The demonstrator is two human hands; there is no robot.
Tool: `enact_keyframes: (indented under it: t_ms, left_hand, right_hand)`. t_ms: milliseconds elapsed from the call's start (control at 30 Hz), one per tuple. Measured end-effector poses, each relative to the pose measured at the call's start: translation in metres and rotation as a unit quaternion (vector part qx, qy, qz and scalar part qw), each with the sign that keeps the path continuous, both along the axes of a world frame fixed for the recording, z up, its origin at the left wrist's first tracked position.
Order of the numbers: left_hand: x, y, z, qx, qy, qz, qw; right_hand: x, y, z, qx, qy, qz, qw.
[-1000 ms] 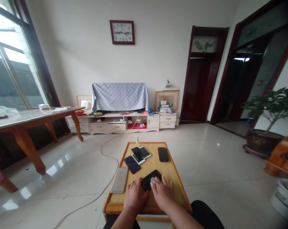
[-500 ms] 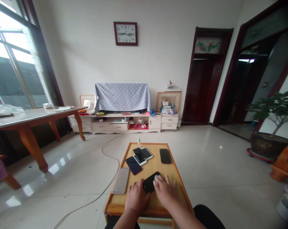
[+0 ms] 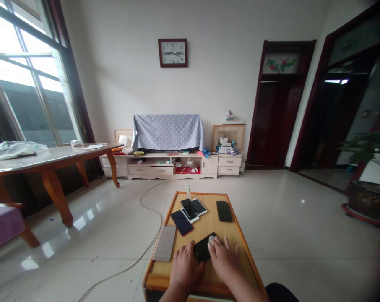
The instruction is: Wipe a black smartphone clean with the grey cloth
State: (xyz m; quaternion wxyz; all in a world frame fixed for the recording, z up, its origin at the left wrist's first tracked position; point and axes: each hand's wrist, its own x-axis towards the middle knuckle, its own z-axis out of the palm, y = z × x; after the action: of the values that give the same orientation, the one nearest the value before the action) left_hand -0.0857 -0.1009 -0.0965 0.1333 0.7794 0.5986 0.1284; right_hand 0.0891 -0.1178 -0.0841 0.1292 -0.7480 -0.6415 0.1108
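Observation:
A black phone (image 3: 204,248) lies flat on the small wooden table (image 3: 227,230), between my hands. My left hand (image 3: 186,265) grips its left edge, with the thumb at its near side. Over the phone's right end, my right hand (image 3: 223,256) presses a small crumpled white wad (image 3: 212,238) against the screen with its fingertips; its other fingers are spread. A silver phone (image 3: 165,243) lies to the left. Beyond it are a dark blue phone (image 3: 181,222) and a pile of black and white phones (image 3: 193,209). Another black phone (image 3: 224,211) is at the far right.
A small clear pump bottle (image 3: 188,191) stands at the table's far edge. A cable (image 3: 152,239) runs over the floor on the left. Further off are a large table (image 3: 48,159), a low white cabinet (image 3: 152,169) and a potted plant (image 3: 369,197).
The whole view has shifted, so the scene sits slightly lower and further right. Both hands remain at the black phone, with the white wad still under the right fingertips.

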Motion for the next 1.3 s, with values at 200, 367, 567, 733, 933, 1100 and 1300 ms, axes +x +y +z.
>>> enact_keyframes:
  t_ms: [200,367,567,733,933,1100,1300]
  left_hand:
    - [-0.003,0.001,-0.003,-0.006,-0.002,0.005,1.000]
    - [0.000,0.001,-0.003,-0.001,-0.008,0.013,1.000]
    - [-0.003,0.002,-0.006,-0.003,-0.021,0.006,1.000]
    - [-0.004,0.004,-0.009,-0.005,-0.035,0.000,0.999]
    - [0.002,0.004,-0.002,-0.004,-0.038,0.006,0.999]
    - [0.004,0.003,0.001,-0.005,-0.034,0.011,0.999]
    - [0.005,0.005,0.000,-0.006,-0.032,0.010,0.999]
  right_hand:
    - [-0.039,-0.017,-0.005,0.009,0.046,0.150,0.988]
    - [-0.031,-0.005,0.004,0.010,0.044,0.119,0.992]
    - [-0.034,-0.019,-0.002,0.031,0.036,0.141,0.989]
    - [-0.039,-0.024,-0.009,0.028,0.047,0.146,0.988]
    - [-0.033,0.010,0.000,0.001,0.032,0.105,0.994]
    - [-0.005,0.031,-0.002,-0.005,0.018,0.029,0.999]
    - [-0.013,0.010,-0.009,0.003,0.006,0.045,0.999]
